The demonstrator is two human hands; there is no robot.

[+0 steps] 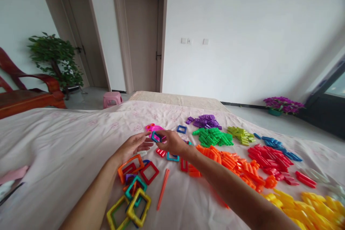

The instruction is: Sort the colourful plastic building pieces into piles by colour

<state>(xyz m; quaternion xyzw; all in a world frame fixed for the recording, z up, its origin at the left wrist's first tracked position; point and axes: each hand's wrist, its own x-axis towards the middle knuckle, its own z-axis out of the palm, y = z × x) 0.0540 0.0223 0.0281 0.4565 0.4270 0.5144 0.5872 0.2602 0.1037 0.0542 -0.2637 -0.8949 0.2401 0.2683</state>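
Presently: right hand (pixel 172 141) clamped on blue frame (pixel 153 137).
Left hand (pixel 134 144) adjacent, contact unclear; purple pieces (pixel 206 121) near cloth's (pixel 67 143) far edge.

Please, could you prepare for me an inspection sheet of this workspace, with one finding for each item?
Surface: floral cloth, wrinkled.
Pieces in use: small blue frame, held; loose frames, partly overlapping in the foreground; purple pile, green pile and orange pile among the colour groups.
Clutter: orange-red stick, lying apart; pink item, partly hidden.
Hands: right hand grips the small blue frame; left hand beside it, contact unclear.
Cables: nothing seen for certain; thin dark strip at left, unclear.
Surroundings: wooden chair, leafy plant and pink stool, left; purple flowers, right.
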